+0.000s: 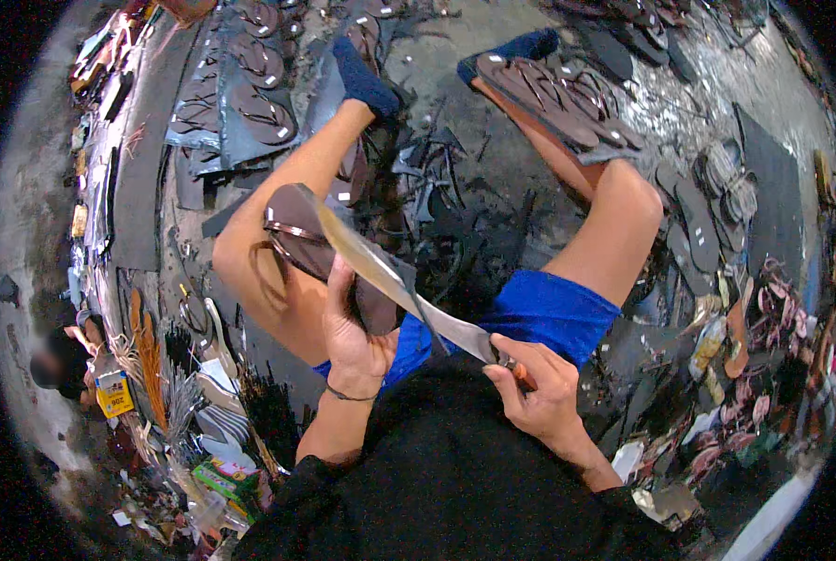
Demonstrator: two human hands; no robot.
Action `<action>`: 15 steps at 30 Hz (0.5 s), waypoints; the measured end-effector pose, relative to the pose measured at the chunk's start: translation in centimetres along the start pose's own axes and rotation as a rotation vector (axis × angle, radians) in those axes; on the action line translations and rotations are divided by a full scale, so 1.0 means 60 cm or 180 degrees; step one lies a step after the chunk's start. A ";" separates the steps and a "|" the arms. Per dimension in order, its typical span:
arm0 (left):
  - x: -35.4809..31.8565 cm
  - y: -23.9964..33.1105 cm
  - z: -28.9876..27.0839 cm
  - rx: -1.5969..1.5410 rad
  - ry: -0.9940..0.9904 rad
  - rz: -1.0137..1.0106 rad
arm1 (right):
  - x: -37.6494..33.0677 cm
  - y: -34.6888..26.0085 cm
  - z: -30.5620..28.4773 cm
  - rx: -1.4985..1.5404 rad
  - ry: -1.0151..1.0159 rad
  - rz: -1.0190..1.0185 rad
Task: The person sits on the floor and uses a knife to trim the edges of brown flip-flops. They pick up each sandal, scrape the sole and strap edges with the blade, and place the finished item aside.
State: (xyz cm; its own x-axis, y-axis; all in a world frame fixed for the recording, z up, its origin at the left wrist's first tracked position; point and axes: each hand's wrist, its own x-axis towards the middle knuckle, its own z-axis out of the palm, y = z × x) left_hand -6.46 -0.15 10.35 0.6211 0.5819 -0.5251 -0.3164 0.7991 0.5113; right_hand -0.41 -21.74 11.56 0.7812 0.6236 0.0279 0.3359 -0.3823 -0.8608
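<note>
My left hand (350, 341) grips a brown flip-flop (296, 229) with a shiny thong strap, tilted above my left thigh. Its thumb lies along the sandal's edge. In my right hand (541, 391) is a knife, closed in the fingers by its orange-brown handle (525, 376). The long, pale, shiny blade (455, 329) stretches up and left, alongside the sandal's right edge. I cannot tell exactly where blade and edge touch. A thin dark strip (425, 320) crosses the blade near its middle.
Dark rubber scraps (437, 187) litter the floor between my legs. Rows of flip-flops (259, 112) lie at the far left, and more brown ones (549, 93) rest by my right shin. Mixed clutter, including a yellow box (114, 393), lines the left; straps and scraps (727, 393) heap at right.
</note>
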 end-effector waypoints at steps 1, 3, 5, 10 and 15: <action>-0.007 0.000 -0.010 0.0076 0.0072 -0.0030 | 0.000 -0.008 -0.002 0.0032 -0.0058 0.0078; -0.014 -0.007 -0.026 -0.0017 0.0374 -0.0198 | 0.002 -0.022 -0.004 0.0067 -0.0188 0.0235; -0.027 -0.026 -0.057 0.0521 0.0587 0.0013 | 0.015 -0.032 0.000 0.0075 -0.0309 0.0332; -0.029 -0.023 -0.112 0.0919 0.0519 0.0067 | 0.037 -0.036 0.036 0.0481 -0.0587 0.0463; -0.038 -0.026 -0.094 0.1558 0.0798 0.0200 | 0.066 -0.036 0.079 0.0380 -0.0394 0.0072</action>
State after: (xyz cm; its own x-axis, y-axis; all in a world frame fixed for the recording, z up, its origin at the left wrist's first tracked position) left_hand -11.45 -1.88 6.89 0.4030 0.6922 -0.5987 0.0601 0.6327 0.7721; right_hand -0.53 -15.23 11.12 0.7146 0.6978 -0.0487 0.2483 -0.3181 -0.9149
